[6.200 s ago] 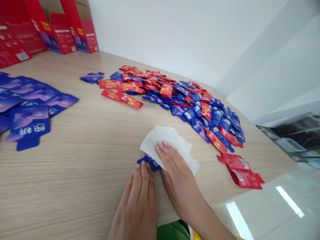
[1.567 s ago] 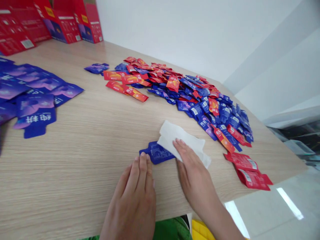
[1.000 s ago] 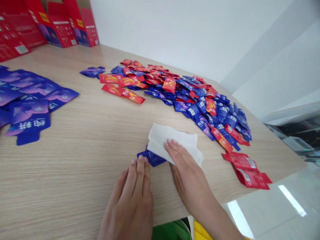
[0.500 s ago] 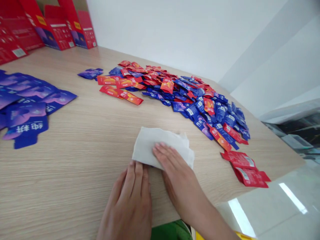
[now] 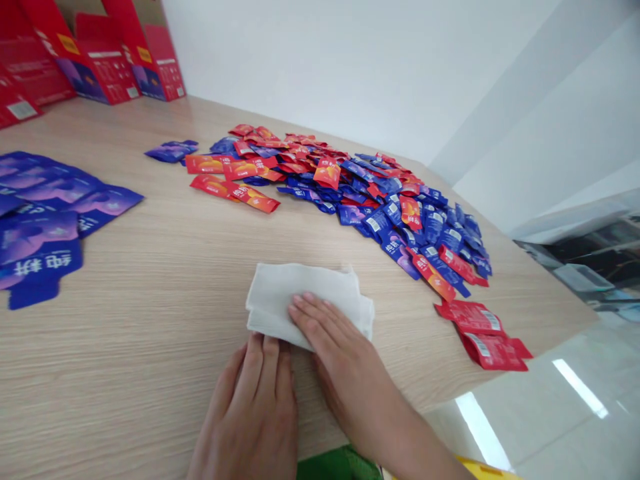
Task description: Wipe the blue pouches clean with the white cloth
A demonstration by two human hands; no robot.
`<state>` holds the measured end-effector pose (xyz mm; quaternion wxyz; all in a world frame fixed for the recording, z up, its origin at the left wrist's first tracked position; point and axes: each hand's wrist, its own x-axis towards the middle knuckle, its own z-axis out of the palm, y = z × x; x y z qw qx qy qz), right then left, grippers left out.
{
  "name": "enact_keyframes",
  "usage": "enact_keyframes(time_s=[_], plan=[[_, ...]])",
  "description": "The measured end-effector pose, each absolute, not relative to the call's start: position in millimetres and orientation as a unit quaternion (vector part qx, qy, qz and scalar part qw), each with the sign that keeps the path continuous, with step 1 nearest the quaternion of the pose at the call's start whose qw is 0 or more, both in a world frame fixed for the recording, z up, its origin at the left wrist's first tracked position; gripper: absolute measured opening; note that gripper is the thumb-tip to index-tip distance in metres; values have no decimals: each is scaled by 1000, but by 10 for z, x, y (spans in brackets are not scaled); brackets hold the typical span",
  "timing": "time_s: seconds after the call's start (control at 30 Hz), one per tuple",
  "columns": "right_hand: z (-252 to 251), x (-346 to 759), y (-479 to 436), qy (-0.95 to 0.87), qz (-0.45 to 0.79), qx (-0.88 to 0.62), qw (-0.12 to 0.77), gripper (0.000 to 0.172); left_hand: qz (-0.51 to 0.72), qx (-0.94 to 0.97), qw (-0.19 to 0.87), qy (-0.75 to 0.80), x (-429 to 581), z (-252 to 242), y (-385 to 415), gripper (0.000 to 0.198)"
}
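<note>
A folded white wipe (image 5: 300, 307) lies flat on the wooden table (image 5: 125, 313), under the fingers of my right hand (image 5: 345, 373). My left hand (image 5: 250, 413) rests palm down just below the wipe, its fingertips at the wipe's near edge. The blue sachet seen earlier does not show now and appears to be covered by the wipe.
A heap of red and blue sachets (image 5: 365, 200) spreads across the table's far side. Flattened blue sachets (image 5: 45, 220) lie at left, loose red sachets (image 5: 483, 333) at right. Red cartons (image 5: 100, 60) stand at the back. The table's edge runs along the lower right.
The wipe has slid left with my right hand and now covers the blue sachet. My left hand has shifted slightly left, and the whole view has drifted a little.
</note>
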<state>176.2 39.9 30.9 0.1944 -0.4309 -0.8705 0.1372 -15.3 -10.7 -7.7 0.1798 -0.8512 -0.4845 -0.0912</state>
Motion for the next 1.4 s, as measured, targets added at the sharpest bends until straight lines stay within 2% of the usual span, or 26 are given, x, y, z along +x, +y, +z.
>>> enact_keyframes(time_s=[0.2,0.37,0.5,0.67,0.77,0.83,0.97,1.07,1.2,1.3,1.4], plan=[[144,2437,596,-774,66,-583,237,55,-123,-841,146,-506,-92,-88,-131,60],[278,2049,485,-808,119,-512,266,61,-122,-834,146,-517,-74,-53,-145,59],[316,1769,460,-879,125,-417,193,72,-93,-842,167,-504,-104,-66,-129,53],[200,2217,615,-790,53,-572,216,55,-108,-840,149,-511,-84,-71,-115,65],[224,2231,610,-769,46,-587,251,51,-114,-838,144,-514,-56,-60,-136,67],[268,2034,550,-804,77,-532,254,54,-123,-834,143,-519,-44,-58,-151,67],[280,1753,497,-875,98,-428,202,68,-124,-828,145,-528,-63,-65,-168,66],[220,1990,576,-840,70,-500,197,61,-102,-839,147,-513,-87,-60,-171,68],[270,2296,606,-754,54,-608,244,50,-111,-835,149,-518,-58,-37,-168,69],[381,2065,506,-779,95,-552,283,51,-129,-826,147,-528,-29,-16,-168,67],[390,1743,449,-865,127,-428,230,63,-103,-833,150,-522,-34,-3,-166,57]])
